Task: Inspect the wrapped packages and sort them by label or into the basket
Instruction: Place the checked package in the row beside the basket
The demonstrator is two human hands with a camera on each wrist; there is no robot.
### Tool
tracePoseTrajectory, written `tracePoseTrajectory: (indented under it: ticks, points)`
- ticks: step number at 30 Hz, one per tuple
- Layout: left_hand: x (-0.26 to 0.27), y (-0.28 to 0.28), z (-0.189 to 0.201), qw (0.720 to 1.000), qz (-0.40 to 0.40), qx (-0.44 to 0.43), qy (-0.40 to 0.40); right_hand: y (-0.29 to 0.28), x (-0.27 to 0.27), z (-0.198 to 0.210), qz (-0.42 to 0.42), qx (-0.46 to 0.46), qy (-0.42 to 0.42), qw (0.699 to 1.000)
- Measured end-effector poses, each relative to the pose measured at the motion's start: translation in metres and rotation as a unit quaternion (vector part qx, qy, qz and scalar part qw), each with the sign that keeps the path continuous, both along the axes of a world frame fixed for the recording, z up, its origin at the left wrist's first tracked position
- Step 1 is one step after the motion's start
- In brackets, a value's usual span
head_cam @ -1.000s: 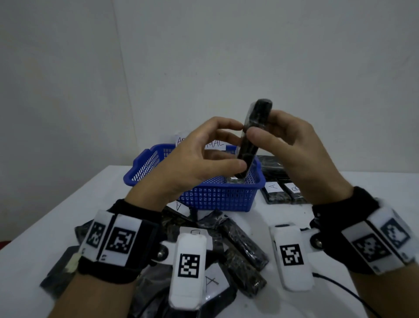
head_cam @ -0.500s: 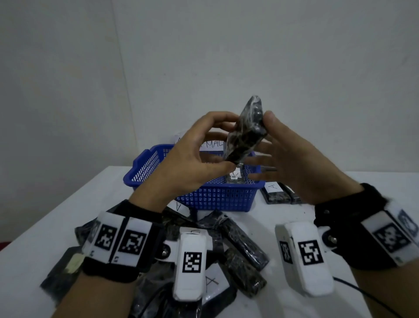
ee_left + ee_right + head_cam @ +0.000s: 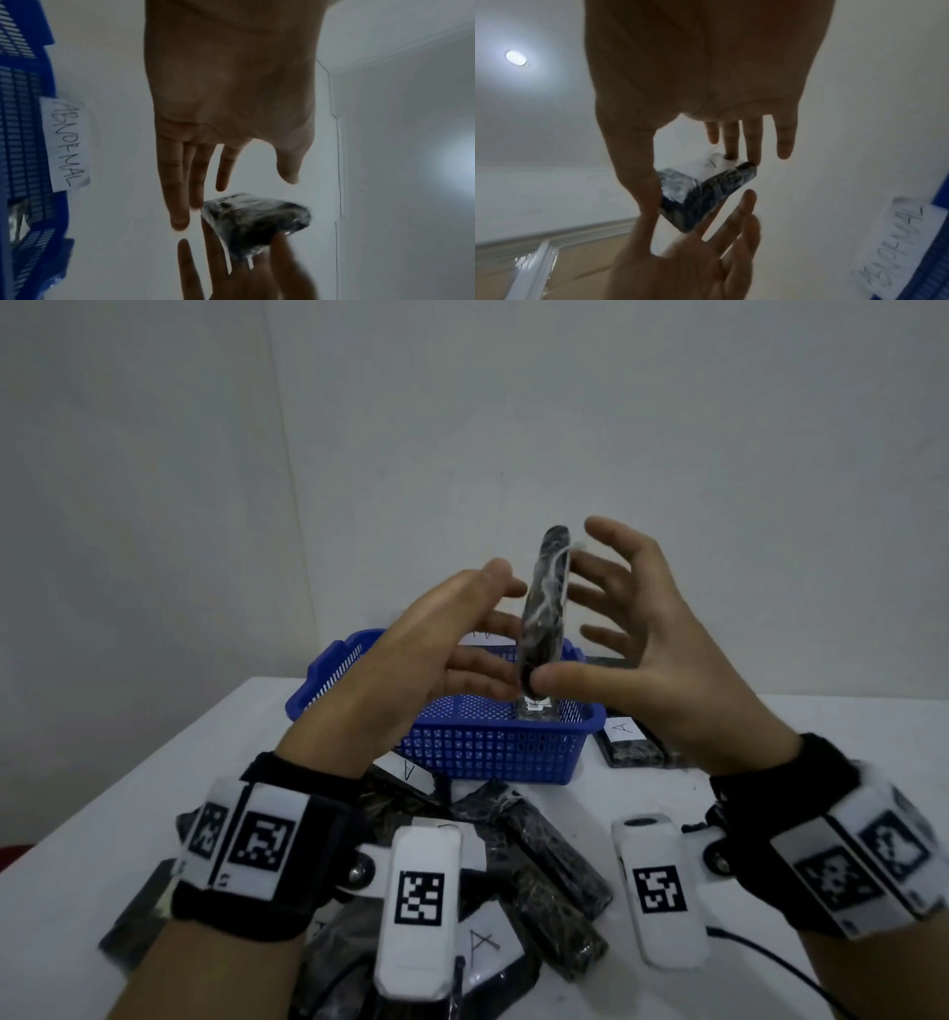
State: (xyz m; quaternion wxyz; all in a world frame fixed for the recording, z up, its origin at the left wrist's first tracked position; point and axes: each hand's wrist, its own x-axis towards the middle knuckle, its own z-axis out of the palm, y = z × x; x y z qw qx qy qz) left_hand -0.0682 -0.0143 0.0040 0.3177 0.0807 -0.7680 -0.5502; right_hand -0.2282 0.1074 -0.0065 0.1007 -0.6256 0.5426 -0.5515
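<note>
Head view, package: I have one wrapped package (image 3: 545,613) raised edge-on, nearly upright, above the blue basket (image 3: 493,752) at the far middle of the counter (image 3: 154,788).
Head view, pile: more wrapped packages (image 3: 544,880) lie heaped near me; one shows a white label with an "A" (image 3: 482,945). Another labelled "A" (image 3: 624,729) lies just right of the basket.
Head view, hands: my left hand (image 3: 411,670) and right hand (image 3: 662,660) face each other, palms inward, the package between them.
Left wrist view: only here the basket's paper sign (image 3: 68,144) reads plainly "ABNORMAL". My left fingers (image 3: 177,182) are straight and spread, their tips just beside the package's end; I cannot tell whether they touch it.
Right wrist view: only here the held package's own white label (image 3: 706,165) shows, marked "A". My right thumb (image 3: 639,182) presses its near end and two straight fingers rest on its far end, so this hand pinches it lengthwise, the other fingers splayed.
Right wrist view, extra: a ceiling lamp (image 3: 516,57) glows at upper left.
</note>
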Motion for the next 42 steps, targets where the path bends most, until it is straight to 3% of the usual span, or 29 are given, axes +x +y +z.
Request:
tracePoseTrajectory:
  ticks: [4,12,16,20,25,30,38,42]
  points:
    - [0.004,0.002,0.001,0.999,-0.035,0.001,-0.010,0.001,-0.003,0.001,-0.011,0.011,0.049,0.999]
    - [0.002,0.004,0.000,0.995,-0.021,-0.101,-0.013,0.002,0.006,0.009,-0.033,-0.049,-0.093,0.994]
    - [0.001,0.006,0.000,0.993,-0.001,-0.116,-0.001,0.003,0.005,0.008,-0.083,-0.089,-0.034,0.992]
    - [0.001,0.005,0.002,0.996,0.025,-0.070,0.047,0.005,0.001,0.007,-0.081,-0.081,0.044,0.992]
    - [0.000,0.007,0.004,0.992,0.030,-0.099,0.072,0.000,-0.006,0.001,-0.072,-0.096,0.120,0.985]
    - [-0.001,0.004,0.001,0.990,0.028,-0.118,0.076,-0.004,-0.009,-0.004,-0.090,-0.098,0.157,0.979]
    - [-0.004,0.006,-0.002,0.993,-0.029,-0.050,0.101,0.008,-0.018,0.004,-0.117,-0.050,0.127,0.984]
    - [-0.015,0.017,-0.006,0.994,-0.029,-0.043,0.095,0.018,-0.027,0.008,-0.132,-0.043,0.155,0.978]
